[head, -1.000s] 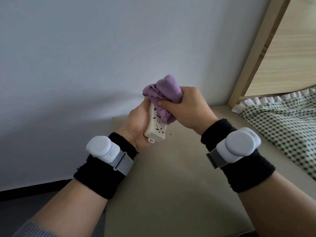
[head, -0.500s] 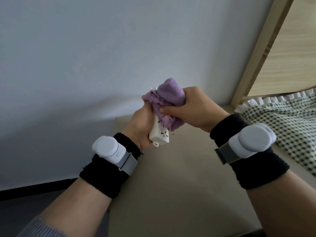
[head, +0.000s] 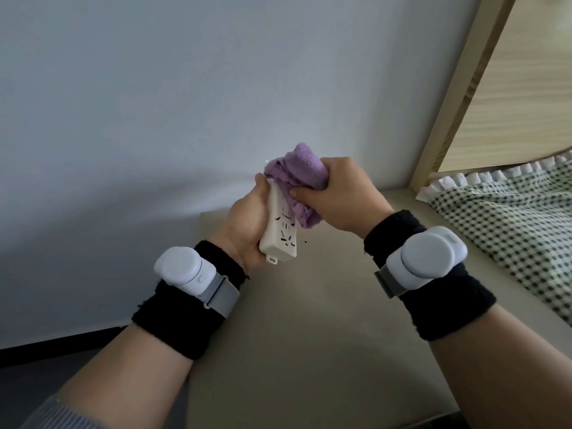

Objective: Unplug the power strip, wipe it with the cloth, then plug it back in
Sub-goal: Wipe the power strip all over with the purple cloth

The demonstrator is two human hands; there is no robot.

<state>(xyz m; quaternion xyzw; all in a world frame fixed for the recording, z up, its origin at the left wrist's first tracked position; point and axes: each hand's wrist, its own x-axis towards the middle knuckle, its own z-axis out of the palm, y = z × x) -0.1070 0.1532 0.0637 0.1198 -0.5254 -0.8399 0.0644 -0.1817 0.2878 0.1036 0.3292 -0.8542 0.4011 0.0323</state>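
Cloth [head: 305, 178] hides power strip [head: 281, 235] top; cord unseen.

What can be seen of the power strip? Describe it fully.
The power strip is a white, plastic-looking bar with dark socket slots on its face and a small hanging tab at its near end. It is held off the beige surface, tilted, far end up. The left hand grips its back and side; the purple cloth, bunched in the right hand, covers its upper part. No cord or plug shows.

A home bedroom, shown by checked frilled bedding [head: 507, 218], a wooden bed frame [head: 448, 113], plain painted wall [head: 185, 88]
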